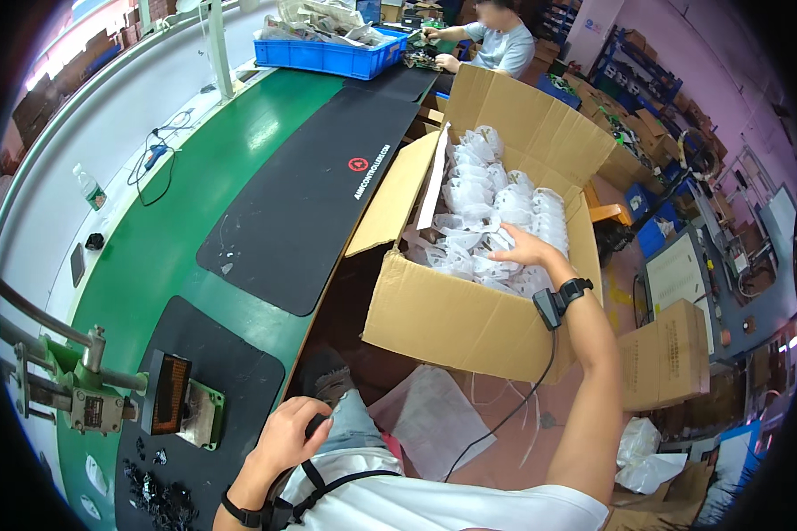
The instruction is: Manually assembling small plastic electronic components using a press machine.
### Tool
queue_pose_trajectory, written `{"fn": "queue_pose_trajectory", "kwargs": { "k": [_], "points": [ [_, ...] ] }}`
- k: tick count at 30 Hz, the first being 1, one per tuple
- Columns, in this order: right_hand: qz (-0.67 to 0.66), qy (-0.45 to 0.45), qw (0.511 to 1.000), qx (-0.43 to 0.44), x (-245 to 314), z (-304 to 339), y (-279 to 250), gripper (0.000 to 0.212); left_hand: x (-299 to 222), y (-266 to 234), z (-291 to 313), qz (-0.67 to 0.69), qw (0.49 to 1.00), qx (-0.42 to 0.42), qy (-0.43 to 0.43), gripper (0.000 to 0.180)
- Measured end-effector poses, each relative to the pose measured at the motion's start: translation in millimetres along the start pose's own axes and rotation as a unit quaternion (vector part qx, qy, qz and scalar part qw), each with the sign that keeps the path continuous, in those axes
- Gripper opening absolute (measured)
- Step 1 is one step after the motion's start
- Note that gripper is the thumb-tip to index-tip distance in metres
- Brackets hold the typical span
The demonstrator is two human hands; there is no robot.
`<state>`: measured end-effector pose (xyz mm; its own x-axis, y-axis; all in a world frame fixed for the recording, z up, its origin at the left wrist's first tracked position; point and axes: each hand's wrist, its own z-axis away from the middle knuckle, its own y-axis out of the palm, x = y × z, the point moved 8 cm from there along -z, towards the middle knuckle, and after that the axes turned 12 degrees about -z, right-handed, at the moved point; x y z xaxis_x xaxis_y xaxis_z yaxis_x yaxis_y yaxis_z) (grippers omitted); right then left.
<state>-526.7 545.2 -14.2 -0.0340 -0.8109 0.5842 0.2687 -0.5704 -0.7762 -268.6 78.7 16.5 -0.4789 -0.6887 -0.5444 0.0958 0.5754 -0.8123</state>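
Observation:
My right hand [524, 248] reaches into a large open cardboard box [469, 314]. Its fingers are apart and rest by the white plastic-wrapped pieces [471, 190] stacked there in rows; what the wrappings contain cannot be made out. Close to my lap, at the table's edge, my left hand [285, 435] is curled closed, with a small dark shape [316, 426] between thumb and fingers. Its kind is unclear. Both wrists wear black bands, and a cable runs from a small black device [548, 310] on the right one.
On the left, the green table [248, 305] carries black mats [301, 195], a green hand press [88, 389] and several small black parts [155, 496]. A blue bin [328, 59] stands farther off, near a seated person [503, 44]. Another carton [664, 358] is at right.

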Motion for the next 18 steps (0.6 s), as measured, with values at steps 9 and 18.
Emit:
{"fn": "queue_pose_trajectory", "kwargs": {
  "k": [9,18],
  "points": [
    [-0.118,-0.110,0.964,-0.209,77,110,-24,0.066,4,58,-33,-0.016,0.996,0.062,0.062,0.015],
    [-0.389,0.054,0.907,0.153,-24,249,271,0.032,49,189,-55,-0.015,0.984,0.163,-0.070,0.021]
  ]
}}
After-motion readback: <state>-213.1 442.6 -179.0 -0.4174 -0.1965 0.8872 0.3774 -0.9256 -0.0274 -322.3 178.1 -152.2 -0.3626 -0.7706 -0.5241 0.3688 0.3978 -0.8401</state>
